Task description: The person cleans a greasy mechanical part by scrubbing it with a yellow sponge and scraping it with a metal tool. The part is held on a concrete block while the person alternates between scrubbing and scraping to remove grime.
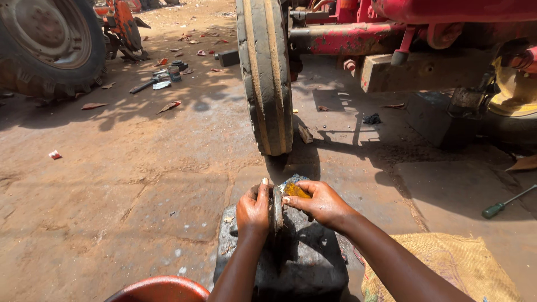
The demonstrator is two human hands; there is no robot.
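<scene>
My left hand (253,211) grips a flat round metal part (277,208), held on edge over a dark stone block (291,263). My right hand (319,201) presses a small yellow-orange piece, like a scrap of abrasive paper or cloth (295,190), against the side of that metal part. Both hands sit close together at the block's far end. A bit of bluish wrapping shows just behind the yellow piece.
A narrow worn tractor front tyre (267,72) stands just ahead, with the red tractor frame (358,36) to its right. A large rear tyre (47,45) is far left. A green-handled screwdriver (506,203), burlap sack (447,268), red basin rim (162,288) and scattered tools (159,81) lie around.
</scene>
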